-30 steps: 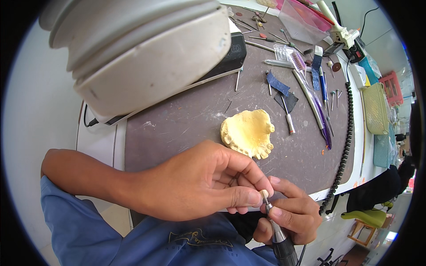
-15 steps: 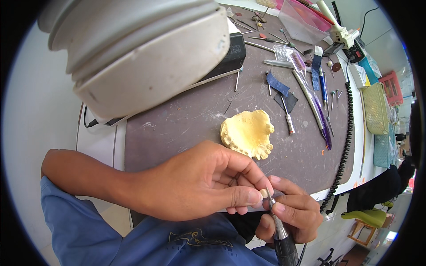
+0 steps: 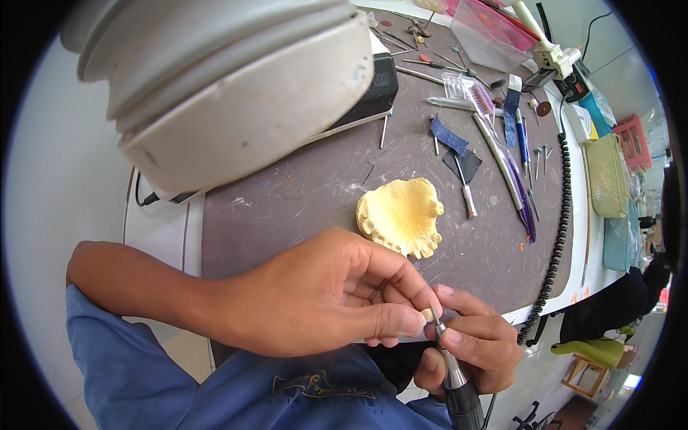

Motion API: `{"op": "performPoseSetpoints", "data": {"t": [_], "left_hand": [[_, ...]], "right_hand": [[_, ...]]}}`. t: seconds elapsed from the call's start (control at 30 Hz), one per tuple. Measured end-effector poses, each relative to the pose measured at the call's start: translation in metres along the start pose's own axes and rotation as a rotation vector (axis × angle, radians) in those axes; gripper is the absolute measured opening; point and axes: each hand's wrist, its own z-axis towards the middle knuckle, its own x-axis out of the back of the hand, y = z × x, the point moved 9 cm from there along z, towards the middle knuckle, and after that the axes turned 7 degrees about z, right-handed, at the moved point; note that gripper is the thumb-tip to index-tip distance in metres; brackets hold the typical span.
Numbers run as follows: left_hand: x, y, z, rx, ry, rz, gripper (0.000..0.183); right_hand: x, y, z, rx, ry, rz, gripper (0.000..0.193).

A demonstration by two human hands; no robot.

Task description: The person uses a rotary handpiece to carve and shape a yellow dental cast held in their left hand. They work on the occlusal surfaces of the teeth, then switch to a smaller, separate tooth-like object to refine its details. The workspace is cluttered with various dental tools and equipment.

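Between thumb and fingertips, my left hand (image 3: 358, 294) pinches a small cream-coloured dental crown (image 3: 428, 314). My right hand (image 3: 476, 340) is closed around a black and silver rotary handpiece (image 3: 453, 365). Its thin bur tip meets the crown or lies right beside it; the exact contact is too small to tell. Just beyond my left hand, a yellow plaster dental model (image 3: 400, 215) rests on the brown work mat (image 3: 287, 208), its row of teeth partly toward my fingers.
A large grey-white hood (image 3: 244, 93) looms at the upper left. Farther right lie a purple toothbrush (image 3: 512, 168), blue abrasive strips (image 3: 448, 136), several burs and a clear plastic box (image 3: 491, 36). A black coiled cord (image 3: 562, 215) runs along the right table edge.
Hardly anything differs. My fingers, the crown and the handpiece have shifted by a tiny amount; the model and tools stay put.
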Motion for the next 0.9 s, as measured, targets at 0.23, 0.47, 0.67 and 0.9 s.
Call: {"op": "performPoseSetpoints", "data": {"t": [0.23,0.47,0.67,0.9], "left_hand": [[0.0014,-0.002,0.0012,0.003,0.006,0.003,0.023],[0.001,-0.0025,0.0007,-0.003,0.002,-0.013,0.023],[0.0013,-0.0021,-0.0009,0.005,0.018,-0.004,0.023],[0.0006,0.0001,-0.0005,-0.006,0.026,0.005,0.023]], "right_hand": [[-0.0028,0.001,0.0018,-0.003,-0.034,-0.003,0.035],[-0.0031,-0.0014,0.003,0.008,-0.047,-0.025,0.036],[-0.0043,-0.0015,0.0024,0.011,-0.078,-0.023,0.037],[-0.0011,-0.0006,0.0004,-0.002,-0.027,-0.012,0.038]]}}
